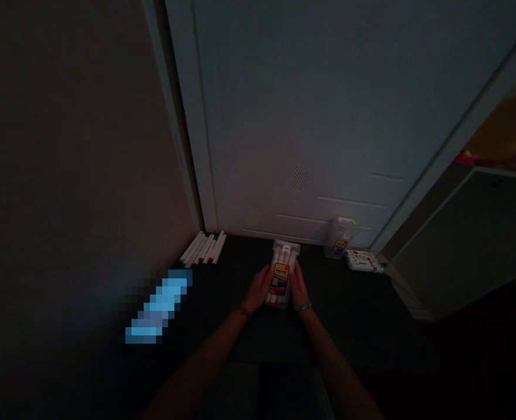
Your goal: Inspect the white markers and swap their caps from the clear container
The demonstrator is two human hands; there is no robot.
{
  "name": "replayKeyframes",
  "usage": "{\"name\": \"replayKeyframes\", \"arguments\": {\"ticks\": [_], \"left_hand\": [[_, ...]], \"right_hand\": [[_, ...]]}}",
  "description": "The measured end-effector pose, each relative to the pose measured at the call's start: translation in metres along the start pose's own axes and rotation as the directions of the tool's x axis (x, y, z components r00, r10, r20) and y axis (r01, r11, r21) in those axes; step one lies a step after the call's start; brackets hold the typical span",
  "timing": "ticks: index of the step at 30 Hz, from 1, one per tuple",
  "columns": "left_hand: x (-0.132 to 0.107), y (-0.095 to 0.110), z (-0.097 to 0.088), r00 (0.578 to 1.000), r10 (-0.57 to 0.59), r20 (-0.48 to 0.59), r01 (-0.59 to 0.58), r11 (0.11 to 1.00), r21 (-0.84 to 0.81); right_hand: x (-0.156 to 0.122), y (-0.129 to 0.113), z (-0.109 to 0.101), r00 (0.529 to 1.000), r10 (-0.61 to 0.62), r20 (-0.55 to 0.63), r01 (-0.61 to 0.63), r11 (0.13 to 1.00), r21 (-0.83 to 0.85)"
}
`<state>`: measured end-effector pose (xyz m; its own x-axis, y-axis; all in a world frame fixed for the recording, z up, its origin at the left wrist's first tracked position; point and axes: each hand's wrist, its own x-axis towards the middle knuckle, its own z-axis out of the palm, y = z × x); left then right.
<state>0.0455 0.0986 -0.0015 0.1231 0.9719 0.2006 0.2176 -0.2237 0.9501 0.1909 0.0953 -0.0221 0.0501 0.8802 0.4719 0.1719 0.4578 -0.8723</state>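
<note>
A clear plastic marker case (pixel 281 274) with a yellow, black and red label stands over the dark table, white markers showing inside it. My left hand (pixel 258 289) presses on its left side, and my right hand (pixel 299 286) closes on its right side. Its lid looks closed. In the dim light I cannot tell whether its base rests on the table. Several loose white markers (pixel 203 249) with coloured ends lie side by side at the back left. A second clear case (pixel 341 238) stands at the back right, beside a stack of white markers (pixel 363 261).
The dark table (pixel 236 344) backs onto a pale panel (pixel 258 116) with heart patterns. A wall (pixel 87 146) borders it on the left. On the left side glows a bright blue pixelated patch (pixel 159 306). A cabinet (pixel 481 239) is at the right.
</note>
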Motion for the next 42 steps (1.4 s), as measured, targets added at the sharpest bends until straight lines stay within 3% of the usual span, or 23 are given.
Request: {"name": "replayKeyframes", "arguments": {"ticks": [8, 13, 17, 21, 24, 28, 35, 39, 42], "left_hand": [[-0.001, -0.005, 0.000, 0.997, -0.051, -0.053, 0.052, 0.999, 0.003], [-0.001, 0.000, 0.000, 1.000, -0.011, 0.009, 0.011, 1.000, -0.024], [0.000, 0.001, 0.001, 1.000, -0.004, -0.006, 0.004, 0.999, -0.039], [0.001, 0.004, 0.000, 0.998, 0.039, 0.040, -0.037, 0.997, -0.061], [0.001, 0.008, -0.001, 0.997, 0.058, 0.050, -0.054, 0.994, -0.092], [-0.001, 0.011, -0.001, 0.979, 0.127, 0.159, -0.086, 0.967, -0.239], [-0.001, 0.009, -0.001, 0.946, 0.128, 0.299, -0.040, 0.959, -0.282], [0.000, 0.006, -0.002, 0.963, 0.121, 0.241, -0.051, 0.960, -0.277], [-0.002, 0.007, -0.004, 0.971, 0.122, 0.206, -0.070, 0.967, -0.243]], "right_hand": [[0.000, -0.001, 0.001, 1.000, -0.010, 0.021, 0.009, 0.999, 0.046], [-0.001, 0.003, 0.000, 1.000, -0.020, 0.004, 0.020, 1.000, 0.001], [0.000, 0.004, 0.000, 0.999, -0.052, 0.015, 0.053, 0.996, -0.069], [-0.001, 0.001, 0.003, 0.996, -0.080, 0.027, 0.080, 0.997, 0.004], [-0.002, -0.002, 0.003, 1.000, -0.024, 0.002, 0.024, 0.995, 0.095], [-0.002, -0.003, -0.003, 0.991, 0.117, -0.067, -0.111, 0.990, 0.083], [-0.001, 0.002, 0.003, 0.933, 0.305, -0.191, -0.274, 0.946, 0.176], [0.000, 0.000, 0.008, 0.913, 0.343, -0.220, -0.305, 0.933, 0.189], [-0.002, -0.004, 0.009, 0.937, 0.308, -0.163, -0.268, 0.936, 0.230]]}}
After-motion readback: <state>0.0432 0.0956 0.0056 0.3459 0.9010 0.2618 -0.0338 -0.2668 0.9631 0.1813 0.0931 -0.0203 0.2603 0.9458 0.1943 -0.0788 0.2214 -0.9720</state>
